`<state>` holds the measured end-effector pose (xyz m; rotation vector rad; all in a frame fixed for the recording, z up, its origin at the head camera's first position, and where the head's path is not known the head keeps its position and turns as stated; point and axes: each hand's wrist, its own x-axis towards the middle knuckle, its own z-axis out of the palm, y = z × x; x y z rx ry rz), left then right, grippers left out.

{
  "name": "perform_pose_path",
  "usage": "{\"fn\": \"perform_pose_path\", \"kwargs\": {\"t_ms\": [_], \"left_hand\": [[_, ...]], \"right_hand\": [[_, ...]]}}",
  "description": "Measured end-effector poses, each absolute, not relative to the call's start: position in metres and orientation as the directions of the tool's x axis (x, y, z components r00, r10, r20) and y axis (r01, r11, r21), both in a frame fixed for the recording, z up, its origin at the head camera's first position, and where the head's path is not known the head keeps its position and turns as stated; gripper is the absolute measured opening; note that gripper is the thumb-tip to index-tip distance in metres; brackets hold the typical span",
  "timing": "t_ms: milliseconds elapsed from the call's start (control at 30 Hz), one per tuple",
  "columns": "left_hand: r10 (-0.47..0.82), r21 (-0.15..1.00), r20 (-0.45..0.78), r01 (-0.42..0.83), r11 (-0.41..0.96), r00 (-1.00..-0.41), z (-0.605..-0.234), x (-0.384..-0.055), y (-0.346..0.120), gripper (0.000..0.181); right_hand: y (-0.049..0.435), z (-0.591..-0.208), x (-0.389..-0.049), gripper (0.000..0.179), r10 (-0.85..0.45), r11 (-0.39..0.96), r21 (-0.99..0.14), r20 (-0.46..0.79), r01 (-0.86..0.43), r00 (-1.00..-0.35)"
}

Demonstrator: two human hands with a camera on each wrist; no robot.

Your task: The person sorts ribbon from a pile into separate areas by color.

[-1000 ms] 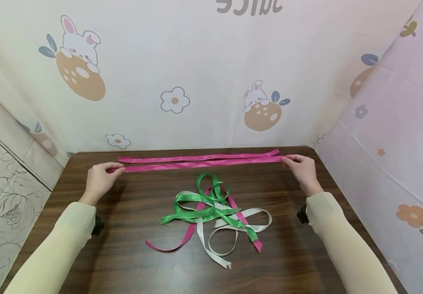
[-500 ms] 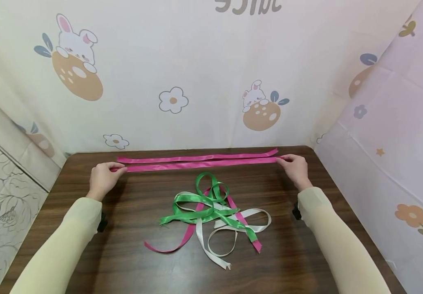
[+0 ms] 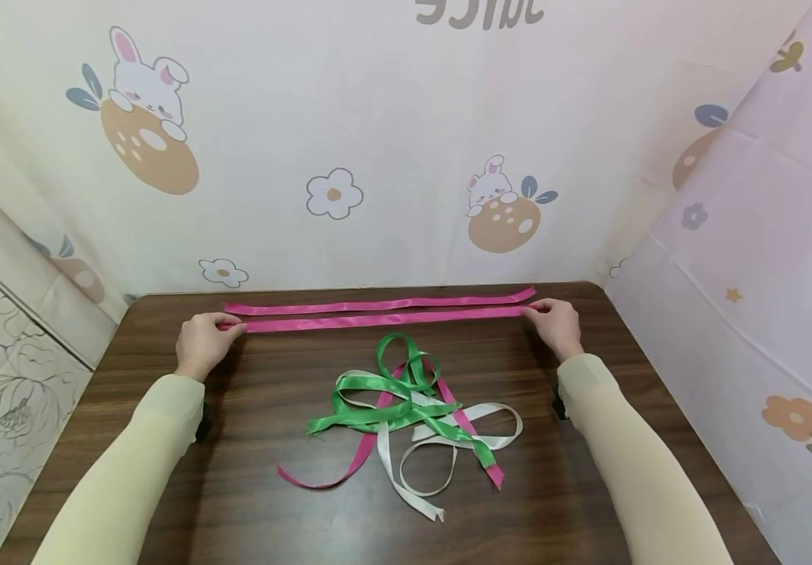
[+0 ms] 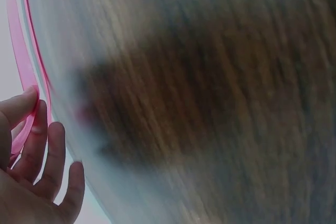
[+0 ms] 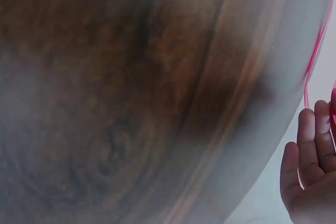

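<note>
Between my two hands a pink ribbon (image 3: 377,319) stretches nearly straight across the far part of the table. My left hand (image 3: 205,343) pinches its left end between thumb and forefinger; in the left wrist view the other fingers of that hand (image 4: 39,166) are spread loosely. At the other end my right hand (image 3: 555,326) pinches the ribbon, though the right wrist view cuts off its thumb. Just behind lies a second pink ribbon (image 3: 370,305), roughly parallel, along the table's back edge.
A loose tangle of green ribbon (image 3: 370,416), white ribbon (image 3: 500,441) and pink ribbon (image 3: 362,455) lies mid-table on the dark wooden table (image 3: 271,518). Behind the back edge hangs a printed curtain (image 3: 398,118); another patterned cloth (image 3: 730,314) hangs at the right.
My right hand has moved left and my left hand slightly right, so they are closer together, both still pinching the front pink ribbon. The tangle has not moved.
</note>
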<state>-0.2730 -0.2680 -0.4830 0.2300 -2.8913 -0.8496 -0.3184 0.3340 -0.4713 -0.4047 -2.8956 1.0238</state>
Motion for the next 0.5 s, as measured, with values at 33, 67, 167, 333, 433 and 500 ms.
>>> {"fn": "perform_pose_path", "kwargs": {"t_ms": [33, 67, 167, 333, 433, 500], "left_hand": [[-0.186, 0.544, 0.070, -0.119, 0.831, -0.980, -0.483, -0.274, -0.268, 0.036], [-0.195, 0.543, 0.069, -0.127, 0.830, -0.978, -0.483, -0.274, -0.267, 0.036], [-0.219, 0.539, 0.065, -0.151, 0.829, -0.974, -0.484, -0.278, -0.266, 0.035], [-0.243, 0.526, 0.067, -0.172, 0.833, -0.968, -0.486, -0.283, -0.265, 0.033], [-0.252, 0.508, 0.074, -0.181, 0.842, -0.965, -0.487, -0.285, -0.264, 0.033], [-0.252, 0.495, 0.074, -0.184, 0.849, -0.965, -0.489, -0.286, -0.263, 0.033]], "right_hand": [[0.333, -0.472, -0.319, 0.042, 0.257, 0.751, -0.619, -0.046, 0.230, -0.965], [0.333, -0.472, -0.321, 0.042, 0.256, 0.754, -0.615, -0.045, 0.229, -0.966], [0.332, -0.473, -0.324, 0.042, 0.259, 0.763, -0.602, -0.046, 0.233, -0.965], [0.330, -0.477, -0.328, 0.040, 0.264, 0.780, -0.575, -0.058, 0.248, -0.963], [0.329, -0.479, -0.330, 0.039, 0.261, 0.790, -0.560, -0.061, 0.249, -0.963], [0.328, -0.481, -0.332, 0.039, 0.260, 0.801, -0.544, -0.060, 0.251, -0.964]]}}
